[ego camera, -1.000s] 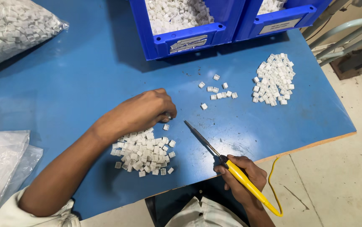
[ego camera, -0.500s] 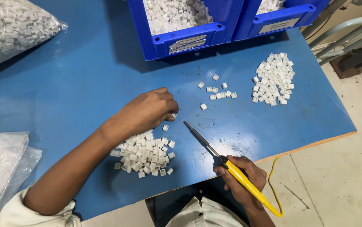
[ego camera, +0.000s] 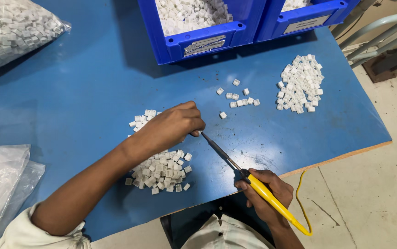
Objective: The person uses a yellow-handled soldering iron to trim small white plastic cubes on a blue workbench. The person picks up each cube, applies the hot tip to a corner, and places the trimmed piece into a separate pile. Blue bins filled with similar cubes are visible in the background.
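My left hand (ego camera: 173,123) is closed over the blue table (ego camera: 83,87), its fingertips pinching a small white plastic piece (ego camera: 199,133). A heap of the same small white pieces (ego camera: 161,168) lies just under and behind that wrist. My right hand (ego camera: 265,193) grips a yellow-handled soldering iron (ego camera: 253,183) near the table's front edge. The iron's dark tip reaches up-left and meets the piece at my left fingertips. A yellow cord (ego camera: 302,207) trails from the handle.
A second heap of white pieces (ego camera: 301,83) lies at the right, with a few loose ones (ego camera: 237,99) mid-table. Two blue bins (ego camera: 198,27) (ego camera: 309,14) of pieces stand at the back. Clear bags sit far left (ego camera: 9,27) and near left (ego camera: 0,184).
My left hand lifted off the near heap and shifted slightly right, bringing a piece to the iron's tip. The right hand and iron barely moved.
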